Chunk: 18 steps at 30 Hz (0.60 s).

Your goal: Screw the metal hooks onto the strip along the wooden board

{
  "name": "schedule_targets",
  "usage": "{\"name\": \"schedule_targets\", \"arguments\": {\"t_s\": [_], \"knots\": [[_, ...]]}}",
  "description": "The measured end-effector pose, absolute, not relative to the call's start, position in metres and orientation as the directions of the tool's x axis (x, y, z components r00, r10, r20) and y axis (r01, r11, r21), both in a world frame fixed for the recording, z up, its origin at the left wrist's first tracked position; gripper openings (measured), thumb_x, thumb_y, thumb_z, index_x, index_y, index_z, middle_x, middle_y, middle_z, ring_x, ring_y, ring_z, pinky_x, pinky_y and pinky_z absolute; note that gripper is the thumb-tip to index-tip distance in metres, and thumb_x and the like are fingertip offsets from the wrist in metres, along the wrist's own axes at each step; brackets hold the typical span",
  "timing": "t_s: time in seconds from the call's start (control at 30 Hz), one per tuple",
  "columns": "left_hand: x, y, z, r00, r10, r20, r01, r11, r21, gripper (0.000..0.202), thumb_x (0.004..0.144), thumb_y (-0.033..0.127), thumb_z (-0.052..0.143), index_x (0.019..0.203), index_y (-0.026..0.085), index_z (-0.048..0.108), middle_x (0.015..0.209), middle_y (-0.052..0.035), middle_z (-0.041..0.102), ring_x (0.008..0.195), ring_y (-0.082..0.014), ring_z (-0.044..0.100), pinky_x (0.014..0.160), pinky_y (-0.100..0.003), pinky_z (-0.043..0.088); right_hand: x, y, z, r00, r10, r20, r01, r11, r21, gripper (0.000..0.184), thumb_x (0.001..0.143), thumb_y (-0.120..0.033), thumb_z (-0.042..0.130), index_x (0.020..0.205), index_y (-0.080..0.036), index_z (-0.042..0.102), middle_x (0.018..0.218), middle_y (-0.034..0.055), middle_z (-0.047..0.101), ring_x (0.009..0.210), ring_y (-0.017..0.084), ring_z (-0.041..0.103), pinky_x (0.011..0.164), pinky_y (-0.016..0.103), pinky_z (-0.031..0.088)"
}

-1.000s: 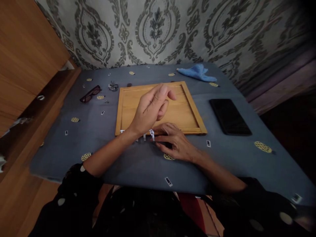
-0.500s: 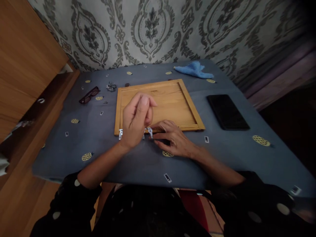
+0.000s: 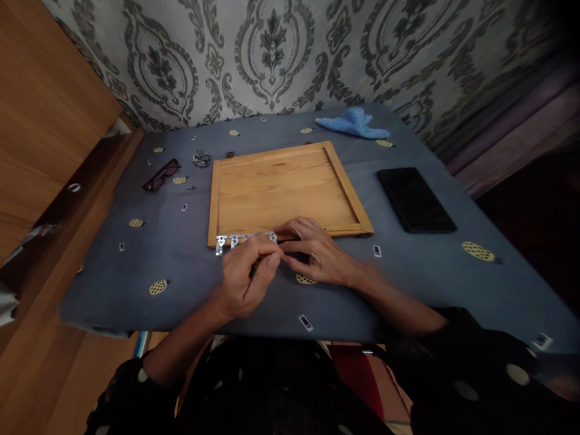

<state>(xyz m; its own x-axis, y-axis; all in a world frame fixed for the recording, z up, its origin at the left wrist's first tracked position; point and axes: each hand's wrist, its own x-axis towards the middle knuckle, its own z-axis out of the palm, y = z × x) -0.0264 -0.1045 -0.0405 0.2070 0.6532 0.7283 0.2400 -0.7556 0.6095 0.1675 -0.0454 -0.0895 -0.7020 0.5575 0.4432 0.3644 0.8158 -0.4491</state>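
Note:
A wooden tray (image 3: 285,187) lies flat on the blue-grey patterned tablecloth (image 3: 181,266). Along its near edge rests a silver metal rail with small hooks (image 3: 240,238). My right hand (image 3: 319,254) grips the rail's right end, fingers over it and thumb below. My left hand (image 3: 247,275) sits just in front of the rail's middle. Its fingers are curled into a pinch, and I cannot make out what they hold, if anything.
Dark glasses (image 3: 161,174) and small metal parts (image 3: 200,159) lie left of the tray. A blue cloth (image 3: 353,124) is at the back, a black phone (image 3: 415,199) to the right. A wooden cabinet (image 3: 45,121) stands at the left, a patterned wall behind.
My left hand has come down from above the tray to the table's near side and closed into a pinch by the rail. More of the rail now shows. My right hand has stayed put.

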Motion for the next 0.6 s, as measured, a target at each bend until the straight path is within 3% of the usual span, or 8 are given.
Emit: {"name": "schedule_targets", "arguments": {"t_s": [0.27,0.6], "knots": [[-0.018,-0.115,-0.050,0.429,0.489,0.760,0.256,-0.872,0.416,0.014,0.099,0.019,0.048,0.086,0.019,0.054,0.065,0.0008,0.055,0.065,-0.0142,0.050,0.064,-0.028,0.049,0.167,-0.047,-0.089,-0.695,0.545,0.468,0.345,0.825,-0.449,0.023,0.096,-0.032,0.057,0.103,-0.020,0.075,0.117,0.0121,0.068,0.108,0.027,0.059,0.092,0.048,0.045],[-0.010,-0.123,-0.067,0.600,0.418,0.682,0.362,-0.902,0.235,0.027,0.100,0.020,0.045,0.074,0.017,0.054,0.058,0.0023,0.052,0.058,-0.0128,0.043,0.063,-0.029,0.038,0.168,-0.046,-0.091,-0.697,0.546,0.464,0.353,0.825,-0.441,0.020,0.096,-0.030,0.056,0.100,-0.023,0.074,0.119,0.0107,0.066,0.110,0.027,0.058,0.094,0.051,0.046]]}}
